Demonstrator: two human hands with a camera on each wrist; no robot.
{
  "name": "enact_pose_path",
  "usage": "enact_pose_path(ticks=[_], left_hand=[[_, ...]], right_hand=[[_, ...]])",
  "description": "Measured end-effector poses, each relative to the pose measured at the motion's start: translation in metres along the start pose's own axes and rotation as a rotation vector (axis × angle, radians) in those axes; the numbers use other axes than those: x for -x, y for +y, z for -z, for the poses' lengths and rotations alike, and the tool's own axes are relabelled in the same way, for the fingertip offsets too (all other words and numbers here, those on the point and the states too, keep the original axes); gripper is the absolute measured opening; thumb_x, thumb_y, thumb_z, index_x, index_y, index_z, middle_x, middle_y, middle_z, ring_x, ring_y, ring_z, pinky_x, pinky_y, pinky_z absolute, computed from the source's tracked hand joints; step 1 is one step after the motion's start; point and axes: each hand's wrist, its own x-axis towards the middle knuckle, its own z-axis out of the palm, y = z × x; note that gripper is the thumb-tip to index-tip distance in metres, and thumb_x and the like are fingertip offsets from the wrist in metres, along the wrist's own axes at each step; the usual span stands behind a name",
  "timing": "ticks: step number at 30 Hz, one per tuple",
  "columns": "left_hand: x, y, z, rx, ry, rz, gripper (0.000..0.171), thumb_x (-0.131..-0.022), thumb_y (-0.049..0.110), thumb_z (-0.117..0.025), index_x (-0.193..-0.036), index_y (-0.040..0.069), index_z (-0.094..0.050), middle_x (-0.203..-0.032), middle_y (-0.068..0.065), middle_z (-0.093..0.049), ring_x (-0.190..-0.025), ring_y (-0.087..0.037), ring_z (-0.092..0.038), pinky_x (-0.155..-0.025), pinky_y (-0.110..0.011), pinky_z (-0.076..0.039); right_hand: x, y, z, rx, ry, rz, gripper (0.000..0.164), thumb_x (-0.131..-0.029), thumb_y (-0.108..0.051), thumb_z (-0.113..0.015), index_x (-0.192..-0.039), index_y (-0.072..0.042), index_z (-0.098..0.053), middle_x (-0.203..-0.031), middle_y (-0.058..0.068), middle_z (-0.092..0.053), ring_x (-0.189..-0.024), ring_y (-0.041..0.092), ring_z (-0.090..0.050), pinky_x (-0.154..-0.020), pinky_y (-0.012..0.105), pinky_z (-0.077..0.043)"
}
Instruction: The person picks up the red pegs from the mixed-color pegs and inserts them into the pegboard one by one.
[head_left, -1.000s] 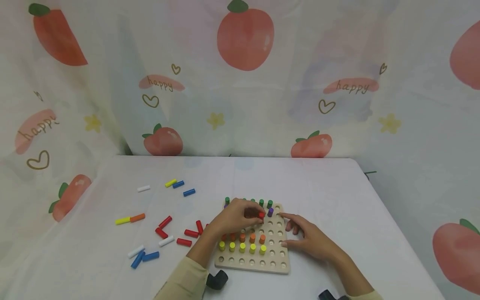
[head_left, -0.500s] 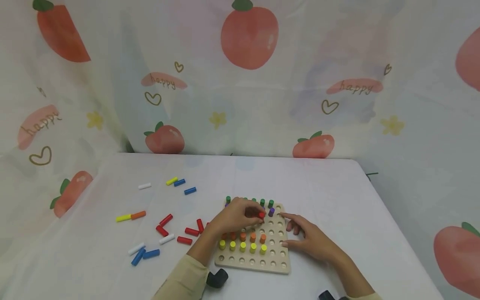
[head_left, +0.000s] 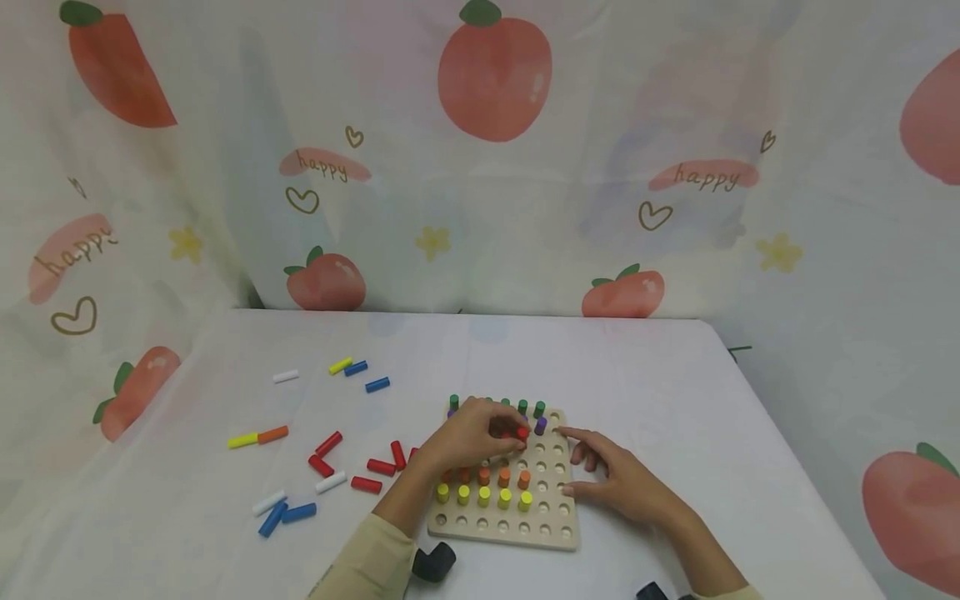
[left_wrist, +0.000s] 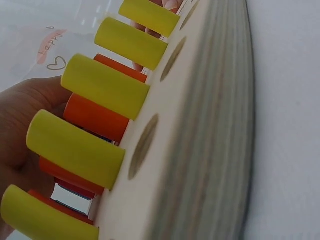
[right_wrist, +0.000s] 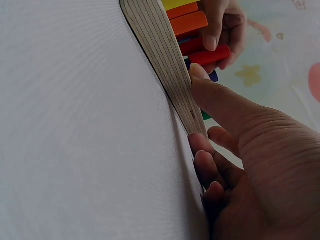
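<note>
Over the light wooden pegboard [head_left: 553,497], my left hand [head_left: 468,433] pinches a red peg [head_left: 522,433] between thumb and fingers. That peg stands upright beside a purple peg [head_left: 541,426], its lower end close over the board. My right hand [head_left: 626,479] touches the board's right edge, thumb and index finger spread along it. In the right wrist view its thumb [right_wrist: 220,97] lies at the upper edge. Rows of yellow pegs [head_left: 483,496] and orange pegs [head_left: 504,478] stand nearer me, green pegs [head_left: 540,408] at the far side. The left hand hides part of the board.
Left of the board lie loose pegs: several red pegs [head_left: 366,484], blue pegs [head_left: 299,512], white pegs [head_left: 331,482], a yellow peg [head_left: 242,441] and an orange peg [head_left: 273,434]. More lie farther back. A patterned cloth [head_left: 510,217] hangs behind the table.
The red peg and the left fingertips have dipped very slightly toward the board. The right hand has stayed at the board's edge.
</note>
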Motion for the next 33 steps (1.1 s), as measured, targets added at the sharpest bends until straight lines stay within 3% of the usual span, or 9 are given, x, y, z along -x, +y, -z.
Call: enact_pose_path(ticks=[11, 33], left_hand=[[0.0005, -0.0014, -0.0029, -0.014, 0.014, 0.032, 0.021, -0.093, 0.014, -0.080, -0.114, 0.013, -0.077, -0.095, 0.016, -0.070, -0.087, -0.001, -0.064, -0.084, -0.021, -0.053], [-0.0014, -0.0026, -0.0065, -0.093, 0.047, 0.058, 0.022, -0.093, 0.021, -0.081, -0.115, 0.020, -0.078, -0.098, 0.019, -0.071, -0.093, 0.000, -0.063, -0.091, -0.026, -0.052]], right_hand=[[-0.0013, -0.0005, 0.0014, -0.010, -0.011, 0.036, 0.077, -0.086, -0.040, -0.085, -0.151, -0.017, -0.051, -0.107, -0.001, -0.056, -0.093, 0.018, -0.051, -0.073, 0.030, -0.043], [-0.0015, 0.0008, 0.0000, 0.012, 0.006, 0.014, 0.078, -0.085, -0.041, -0.086, -0.150, -0.017, -0.051, -0.106, -0.002, -0.055, -0.094, 0.017, -0.051, -0.076, 0.029, -0.043]])
